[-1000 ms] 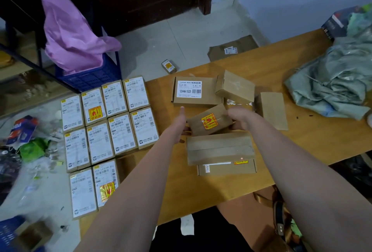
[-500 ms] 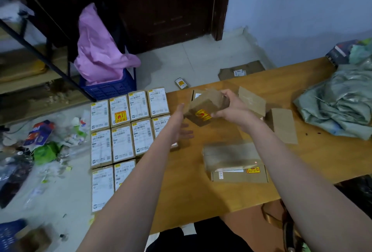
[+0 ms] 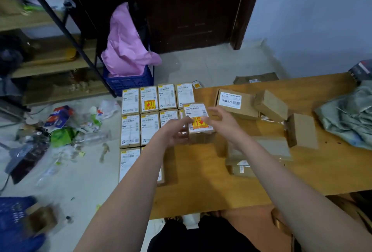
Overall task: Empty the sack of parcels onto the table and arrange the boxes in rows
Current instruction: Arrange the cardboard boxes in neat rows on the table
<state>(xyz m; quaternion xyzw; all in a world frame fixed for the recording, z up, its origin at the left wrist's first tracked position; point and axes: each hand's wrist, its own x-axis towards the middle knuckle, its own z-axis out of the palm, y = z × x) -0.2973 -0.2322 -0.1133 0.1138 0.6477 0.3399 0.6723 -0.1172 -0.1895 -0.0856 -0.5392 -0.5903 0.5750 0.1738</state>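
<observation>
hands point(image 3: 174, 132) point(image 3: 223, 123) flanking labelled box point(image 3: 198, 121), table edge point(image 3: 201, 209)

Bare surface point(image 3: 193, 171) lies open in front of the labelled rows point(image 3: 149, 114), between them and the loose brown boxes point(image 3: 269, 106). Right of that gap, those boxes crowd together, and the crumpled sack point(image 3: 348, 114) blocks the surface beyond them.
</observation>
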